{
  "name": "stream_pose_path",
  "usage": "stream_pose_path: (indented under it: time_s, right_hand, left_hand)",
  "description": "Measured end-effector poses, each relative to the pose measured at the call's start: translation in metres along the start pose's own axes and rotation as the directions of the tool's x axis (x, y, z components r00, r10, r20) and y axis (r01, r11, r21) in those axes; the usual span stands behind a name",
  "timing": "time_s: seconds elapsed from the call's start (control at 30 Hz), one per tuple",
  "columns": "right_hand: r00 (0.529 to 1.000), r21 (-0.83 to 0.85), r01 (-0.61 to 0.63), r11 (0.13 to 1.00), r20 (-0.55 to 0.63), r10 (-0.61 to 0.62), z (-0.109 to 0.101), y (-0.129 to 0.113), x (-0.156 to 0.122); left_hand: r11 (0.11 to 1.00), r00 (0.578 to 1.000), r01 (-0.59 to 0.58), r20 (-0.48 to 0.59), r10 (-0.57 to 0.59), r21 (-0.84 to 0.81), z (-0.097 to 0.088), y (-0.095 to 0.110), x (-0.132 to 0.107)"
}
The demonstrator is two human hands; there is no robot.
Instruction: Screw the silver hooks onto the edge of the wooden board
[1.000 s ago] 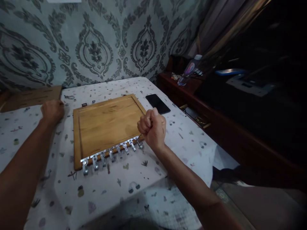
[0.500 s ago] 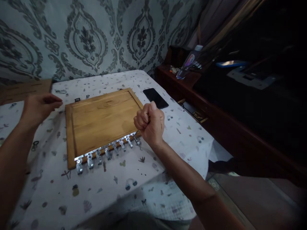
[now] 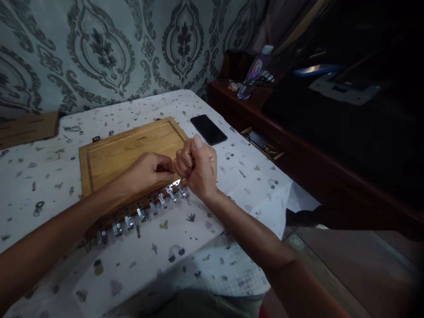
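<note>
A framed wooden panel [image 3: 126, 150] lies flat on the patterned tablecloth [image 3: 205, 221]. Along its near edge runs a row of several small metal hooks [image 3: 145, 211]. My right hand [image 3: 198, 167] is clenched in a fist just above the panel's near right corner; whatever it holds is hidden. My left hand [image 3: 145, 173] reaches across the panel with its fingertips pinched together, touching the right fist. What the pinch holds is too small to make out.
A black phone [image 3: 208, 129] lies on the cloth beyond the panel's right corner. A second wooden board [image 3: 26, 129] rests at the far left. To the right stands a dark wooden cabinet [image 3: 298, 154] with a plastic bottle [image 3: 253, 73]. A patterned wall is behind.
My left hand has come from the far left of the table across the panel to meet my right fist. The right fist stayed in place. The view has shifted slightly.
</note>
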State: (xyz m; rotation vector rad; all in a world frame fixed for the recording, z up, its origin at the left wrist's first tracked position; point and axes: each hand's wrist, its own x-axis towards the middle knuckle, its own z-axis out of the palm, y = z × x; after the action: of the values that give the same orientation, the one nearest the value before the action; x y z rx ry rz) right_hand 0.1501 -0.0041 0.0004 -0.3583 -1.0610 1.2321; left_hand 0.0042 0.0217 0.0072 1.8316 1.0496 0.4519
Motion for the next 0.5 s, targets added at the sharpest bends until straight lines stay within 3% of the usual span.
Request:
stream_pose_path:
  time_s: [0.3,0.5]
  right_hand:
    - [1.000,0.033,0.030,0.999,0.007,-0.030,-0.0006,0.0017,-0.0021]
    - [1.000,-0.039,-0.002,0.999,-0.009,0.002,-0.0019,0.0027,-0.0048]
  left_hand:
    - [0.999,0.998,0.012,0.061,-0.009,-0.038,0.0086,-0.0050,0.0012]
    - [0.997,0.996,-0.008,0.093,0.015,-0.082,0.0123,-0.0073,0.0030]
